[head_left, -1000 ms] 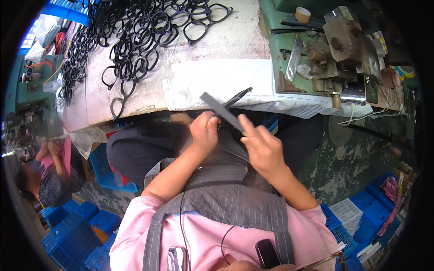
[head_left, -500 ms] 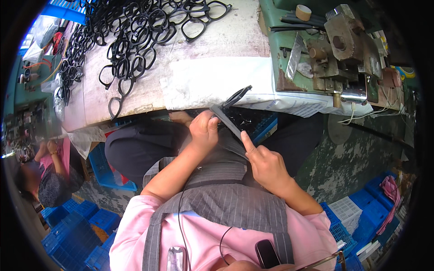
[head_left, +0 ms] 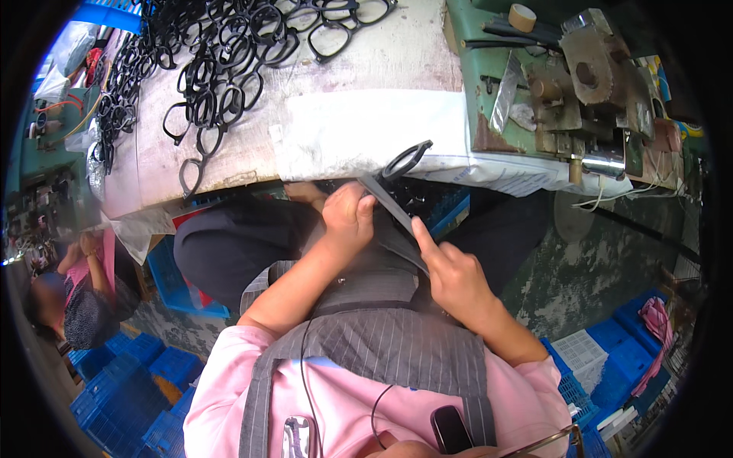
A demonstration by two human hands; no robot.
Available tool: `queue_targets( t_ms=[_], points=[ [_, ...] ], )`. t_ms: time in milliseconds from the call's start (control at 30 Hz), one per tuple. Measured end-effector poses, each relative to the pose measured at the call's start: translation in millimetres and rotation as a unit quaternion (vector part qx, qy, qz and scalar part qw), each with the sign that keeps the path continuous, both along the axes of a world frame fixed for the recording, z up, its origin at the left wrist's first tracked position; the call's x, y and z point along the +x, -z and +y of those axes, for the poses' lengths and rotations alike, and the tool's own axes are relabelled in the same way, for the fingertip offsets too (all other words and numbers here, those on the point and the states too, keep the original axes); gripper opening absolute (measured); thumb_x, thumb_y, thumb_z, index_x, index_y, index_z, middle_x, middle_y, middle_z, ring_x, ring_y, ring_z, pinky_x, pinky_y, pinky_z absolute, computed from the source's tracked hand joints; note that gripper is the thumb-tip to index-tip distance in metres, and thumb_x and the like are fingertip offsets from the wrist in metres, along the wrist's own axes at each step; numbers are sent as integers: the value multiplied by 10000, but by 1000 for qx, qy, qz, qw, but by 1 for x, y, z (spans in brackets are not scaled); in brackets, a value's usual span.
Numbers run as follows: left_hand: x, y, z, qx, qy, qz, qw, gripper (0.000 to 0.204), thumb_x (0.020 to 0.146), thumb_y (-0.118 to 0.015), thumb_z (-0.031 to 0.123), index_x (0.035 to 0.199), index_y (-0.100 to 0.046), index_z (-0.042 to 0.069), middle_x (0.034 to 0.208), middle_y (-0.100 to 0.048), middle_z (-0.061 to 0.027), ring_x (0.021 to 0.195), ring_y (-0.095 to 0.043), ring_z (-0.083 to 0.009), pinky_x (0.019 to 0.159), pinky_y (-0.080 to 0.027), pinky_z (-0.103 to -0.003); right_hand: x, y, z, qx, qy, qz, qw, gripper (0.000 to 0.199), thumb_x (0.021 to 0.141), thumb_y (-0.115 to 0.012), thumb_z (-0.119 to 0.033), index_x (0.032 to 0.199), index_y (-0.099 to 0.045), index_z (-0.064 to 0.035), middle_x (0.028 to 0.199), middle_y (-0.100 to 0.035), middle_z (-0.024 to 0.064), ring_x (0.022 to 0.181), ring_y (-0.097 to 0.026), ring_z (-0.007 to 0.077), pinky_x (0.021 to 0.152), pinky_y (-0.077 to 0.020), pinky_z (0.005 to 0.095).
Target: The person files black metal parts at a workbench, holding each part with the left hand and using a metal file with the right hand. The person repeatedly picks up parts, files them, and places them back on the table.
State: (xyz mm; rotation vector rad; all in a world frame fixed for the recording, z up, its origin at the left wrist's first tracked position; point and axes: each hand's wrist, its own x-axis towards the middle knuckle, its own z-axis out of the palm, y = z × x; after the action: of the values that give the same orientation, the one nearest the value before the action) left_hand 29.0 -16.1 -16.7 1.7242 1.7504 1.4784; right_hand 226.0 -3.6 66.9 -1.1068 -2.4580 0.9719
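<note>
My left hand (head_left: pixel 347 217) is closed around the upper part of a pair of scissors (head_left: pixel 397 183) with a grey blade and a black loop handle that points up toward the bench edge. My right hand (head_left: pixel 450 275) grips the lower end of the same blade, with the forefinger stretched along it. Both hands are over my lap, above a grey striped apron (head_left: pixel 382 343), just below the front edge of the white-covered bench (head_left: pixel 359 130).
Many black scissor handles (head_left: pixel 221 61) lie spread over the bench top. A green metal machine (head_left: pixel 565 91) with a tape roll (head_left: pixel 521 17) stands at the right. Blue crates (head_left: pixel 122 382) sit on the floor left and right. Another person (head_left: pixel 76 290) sits at far left.
The scissors have swung in my hands: the blade, earlier pointing up and left, now points down toward my right hand, and the black handle has risen to the bench edge.
</note>
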Motion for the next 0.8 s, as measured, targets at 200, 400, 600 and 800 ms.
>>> queue_targets(
  t_ms=[200, 400, 600, 800],
  points=[
    [1, -3, 0, -4, -19, -2, 1000, 288, 950, -513, 211, 739, -557, 19, 646, -531, -135, 579, -557, -341, 547, -459, -388, -18, 19, 16, 1, 16, 22, 1000, 681, 789, -558, 11, 1434, -398, -138, 633, -496, 134, 507, -551, 330, 498, -482, 421],
    [2, 1, 1, -1, -18, -3, 1000, 279, 942, -528, 203, 740, -556, 13, 654, -536, -142, 589, -566, -344, 551, -464, -387, -4, 7, 2, -29, 24, 51, 998, 641, 813, -556, 19, 1421, -418, -129, 611, -488, 147, 509, -547, 334, 495, -466, 428],
    [0, -2, 0, -6, -10, 11, 1000, 258, 932, -542, 178, 751, -554, -5, 673, -549, -152, 593, -573, -346, 555, -472, -387, -19, 20, 24, -16, 10, 37, 999, 665, 805, -540, 5, 1438, -389, -133, 638, -516, 160, 518, -556, 346, 503, -470, 442],
    [-2, 1, 3, 36, 8, 38, 999, 214, 933, -550, 158, 798, -573, -6, 689, -561, -140, 638, -601, -345, 586, -496, -387, -1, 7, 5, -32, 1, 39, 999, 677, 792, -553, 21, 1435, -391, -117, 619, -504, 156, 517, -554, 347, 502, -472, 432]
  ],
)
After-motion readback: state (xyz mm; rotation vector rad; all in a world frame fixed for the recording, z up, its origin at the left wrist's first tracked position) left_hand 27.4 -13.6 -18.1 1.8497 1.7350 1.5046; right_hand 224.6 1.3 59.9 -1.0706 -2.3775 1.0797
